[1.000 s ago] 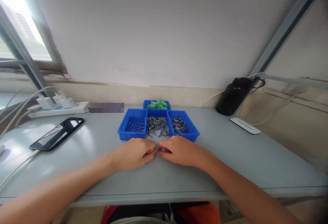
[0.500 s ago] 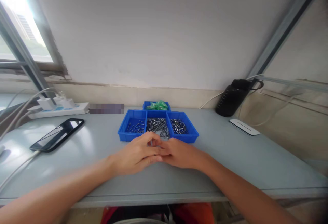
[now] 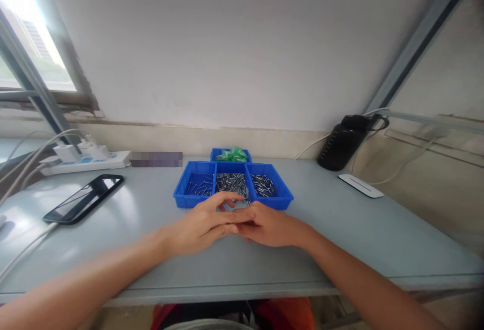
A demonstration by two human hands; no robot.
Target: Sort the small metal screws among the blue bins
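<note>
The fingertips of both hands meet and overlap just in front of the pile of metal fasteners [image 3: 231, 183], on the side toward the person. The left hand [image 3: 200, 225] has its thumb and one finger stretched across to the right hand [image 3: 273, 225], another finger lifted apart above them. The right hand's fingers are curled inward; I cannot tell whether either hand pinches something small, as the tips cover each other.

From the fingers, the pile lies straight ahead, away from the body. Its pieces point many ways, so it shows no common long axis. The left hand is nearer: its lifted finger overlaps the pile's near edge in view, while the right hand's knuckles sit by the near right corner.

Just left of the pile is a blue bin [image 3: 193, 202] with a few scattered fasteners; just right of it, another bin [image 3: 278, 203] holds a denser heap. Behind the pile, a third bin [image 3: 213, 155] carries green plastic packets [image 3: 235, 154].

Well right of the pile are a leaning black bottle [image 3: 342, 143] and a white flat device [image 3: 361, 186]; well left, a phone [image 3: 85, 199] and a power strip [image 3: 87, 161].
</note>
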